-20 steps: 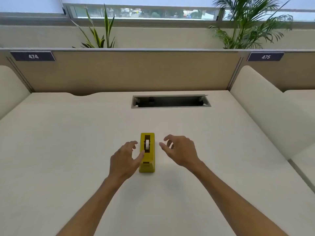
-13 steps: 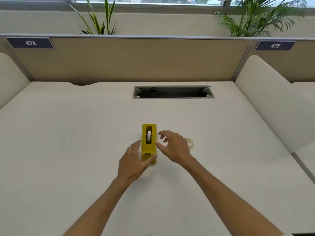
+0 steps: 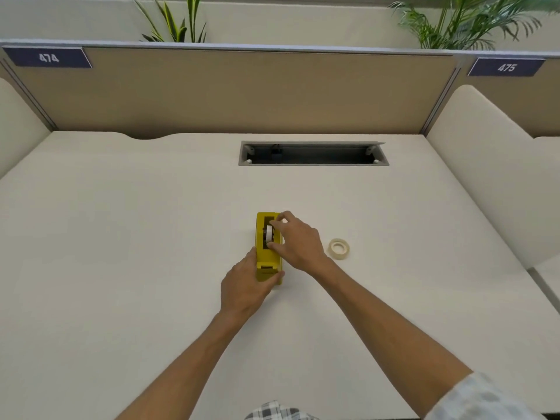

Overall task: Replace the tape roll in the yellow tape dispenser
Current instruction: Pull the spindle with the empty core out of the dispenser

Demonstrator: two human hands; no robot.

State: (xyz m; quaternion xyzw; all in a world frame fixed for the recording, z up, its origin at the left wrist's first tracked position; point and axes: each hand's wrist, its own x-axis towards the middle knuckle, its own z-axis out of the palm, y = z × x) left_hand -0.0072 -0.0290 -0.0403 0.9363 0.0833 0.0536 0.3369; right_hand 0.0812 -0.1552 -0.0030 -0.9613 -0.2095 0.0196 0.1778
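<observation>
A yellow tape dispenser [image 3: 262, 237] lies on the white desk [image 3: 121, 237], its long axis pointing away from me. A white tape roll [image 3: 268, 232] sits in its slot. My left hand [image 3: 247, 286] grips the dispenser's near end, thumb on its right side. My right hand [image 3: 298, 242] reaches over the slot and pinches the roll, fingers at its far side and thumb at its near side. A second cream tape roll [image 3: 339, 248] lies flat on the desk to the right of my right hand.
A rectangular cable opening [image 3: 313, 153] is cut in the desk farther back. A tan partition [image 3: 242, 92] closes the far edge, with plants behind it. Cushioned dividers stand at the left and right [image 3: 491, 165].
My left hand has closed round the dispenser's near end. My right hand moved left and forward onto the roll in the slot. The loose roll on the right came into view.
</observation>
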